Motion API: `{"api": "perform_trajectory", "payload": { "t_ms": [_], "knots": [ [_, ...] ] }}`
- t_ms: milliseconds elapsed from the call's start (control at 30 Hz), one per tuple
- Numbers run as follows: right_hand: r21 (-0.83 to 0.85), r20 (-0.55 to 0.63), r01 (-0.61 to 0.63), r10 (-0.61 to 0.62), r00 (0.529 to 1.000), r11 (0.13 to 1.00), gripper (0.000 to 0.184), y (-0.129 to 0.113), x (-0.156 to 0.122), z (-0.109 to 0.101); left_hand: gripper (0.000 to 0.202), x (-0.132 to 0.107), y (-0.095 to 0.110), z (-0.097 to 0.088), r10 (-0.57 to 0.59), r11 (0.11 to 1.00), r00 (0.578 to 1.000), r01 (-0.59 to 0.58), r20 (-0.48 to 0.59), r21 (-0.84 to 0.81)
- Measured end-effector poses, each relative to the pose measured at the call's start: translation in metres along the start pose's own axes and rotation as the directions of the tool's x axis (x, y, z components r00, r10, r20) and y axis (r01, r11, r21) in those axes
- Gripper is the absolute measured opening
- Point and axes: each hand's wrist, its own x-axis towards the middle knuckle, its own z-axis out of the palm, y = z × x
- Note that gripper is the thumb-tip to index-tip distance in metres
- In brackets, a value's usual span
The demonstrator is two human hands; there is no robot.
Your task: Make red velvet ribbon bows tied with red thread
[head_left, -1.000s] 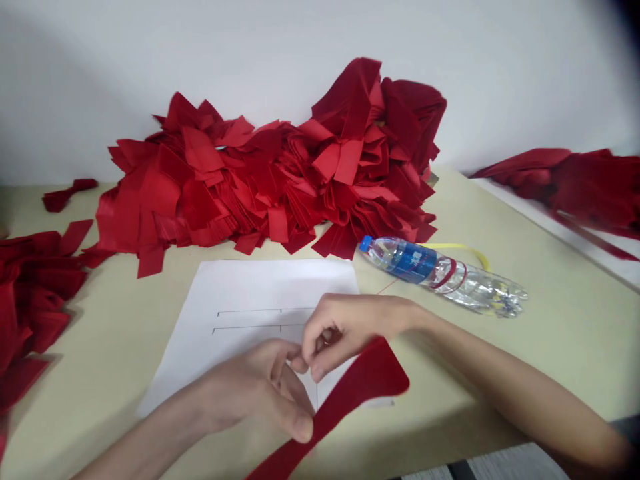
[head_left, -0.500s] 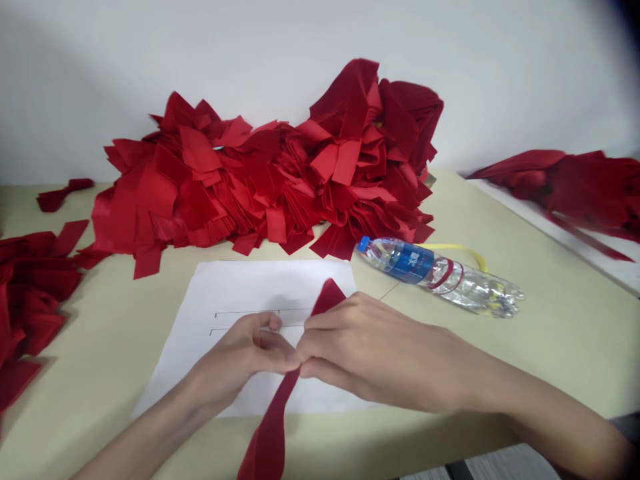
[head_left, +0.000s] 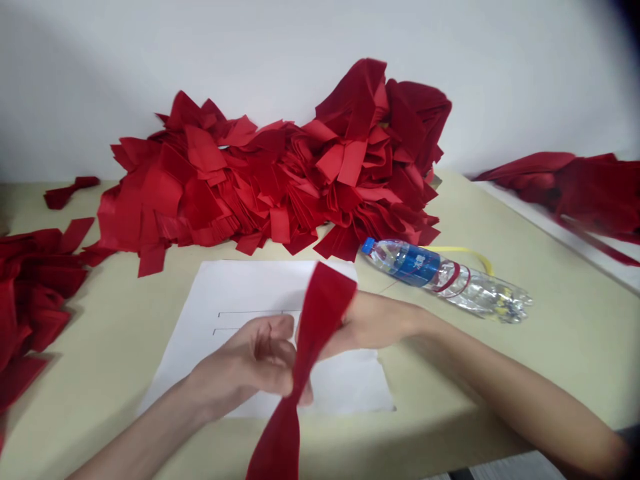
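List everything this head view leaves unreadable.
All in the head view:
The fingers of the right hand are hidden behind the red fabric strip.
The strip's lower end is cut off by the bottom edge.
The lines drawn on the white paper sheet are partly covered by the left hand and the strip.
The label print on the clear plastic water bottle is too small.
The red fabric heap at far right is blurred and cut by the right edge.

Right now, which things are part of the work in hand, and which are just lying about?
In hand: dark red fabric ribbon strip, pinched mid-length by left hand; right hand behind it, fingers hidden; white paper sheet with drawn lines underneath.
Lying about: crushed clear plastic bottle, yellow band, big heap of red fabric pieces.
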Motion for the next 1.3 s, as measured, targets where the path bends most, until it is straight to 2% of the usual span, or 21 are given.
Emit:
{"api": "perform_trajectory", "payload": {
  "t_ms": [100,167,233,267,333,400,433,467,567,633,700,767,867,1000,1100,1200,1300],
  "knots": [
    [0.042,0.116,0.027,-0.032,0.993,0.999,0.026,0.006,0.002,0.004,0.025,0.002,-0.006,0.006,-0.157,0.985,0.986,0.153,0.052,0.08],
    [-0.051,0.169,0.019,-0.01,0.986,0.999,0.027,0.006,0.003,0.004,0.026,0.001,-0.009,0.011,-0.212,0.962,0.977,0.21,-0.011,0.173],
    [-0.226,0.18,0.01,0.031,0.983,0.974,0.026,0.002,0.002,0.004,0.029,-0.001,-0.012,0.017,-0.213,0.921,0.967,0.247,-0.14,0.301],
    [-0.318,0.182,0.013,0.048,0.982,0.948,0.024,-0.001,0.001,0.005,0.029,-0.003,-0.013,0.02,-0.175,0.89,0.962,0.245,-0.21,0.384],
    [-0.477,0.15,0.006,0.074,0.986,0.879,0.016,-0.008,-0.001,0.008,0.022,-0.006,-0.014,0.026,-0.023,0.802,0.948,0.207,-0.317,0.561],
    [-0.593,0.064,-0.036,0.091,0.994,0.804,0.012,-0.019,-0.003,0.014,0.016,-0.008,-0.013,0.027,0.151,0.717,0.918,0.154,-0.366,0.68],
    [-0.636,0.003,-0.069,0.091,0.996,0.768,0.013,-0.024,-0.005,0.018,0.019,-0.008,-0.011,0.027,0.206,0.706,0.902,0.131,-0.379,0.696],
    [-0.672,-0.064,-0.11,0.09,0.994,0.733,0.015,-0.029,-0.006,0.021,0.023,-0.008,-0.008,0.025,0.236,0.725,0.888,0.109,-0.394,0.68],
    [-0.723,-0.244,-0.208,0.039,0.969,0.659,0.021,-0.038,-0.01,0.028,0.037,-0.007,0.003,0.015,0.239,0.862,0.859,0.028,-0.453,0.507],
    [-0.718,-0.327,-0.232,-0.023,0.945,0.657,0.02,-0.038,-0.011,0.027,0.039,-0.007,0.008,0.008,0.24,0.921,0.837,-0.037,-0.492,0.387],
    [-0.674,-0.383,-0.222,-0.076,0.921,0.705,0.017,-0.035,-0.01,0.023,0.038,-0.007,0.011,0.003,0.23,0.959,0.832,-0.106,-0.505,0.262],
    [-0.596,-0.415,-0.199,-0.086,0.906,0.778,0.016,-0.031,-0.009,0.018,0.034,-0.008,0.011,0.0,0.181,0.983,0.856,-0.144,-0.484,0.113],
    [-0.446,-0.423,-0.175,-0.035,0.906,0.878,0.018,-0.026,-0.006,0.01,0.027,-0.008,0.008,-0.003,0.105,0.988,0.894,-0.142,-0.435,-0.054],
    [-0.246,-0.36,-0.133,0.037,0.932,0.96,0.018,-0.02,-0.002,0.003,0.018,-0.005,0.004,-0.002,0.133,0.98,0.931,-0.174,-0.339,-0.095],
    [-0.031,-0.209,-0.077,0.069,0.976,0.997,0.016,-0.015,0.0,0.0,0.014,-0.004,0.003,0.0,0.17,0.977,0.958,-0.194,-0.229,-0.088],
    [0.083,-0.061,-0.093,0.098,0.993,0.992,0.014,-0.01,0.0,-0.005,0.023,-0.002,0.003,0.003,0.104,0.993,0.988,-0.11,-0.112,-0.052],
    [0.01,0.061,-0.132,0.131,0.989,0.991,0.015,-0.005,-0.002,-0.01,0.035,-0.001,0.003,0.011,-0.063,0.997,0.997,0.065,-0.042,0.033]
  ]
}}
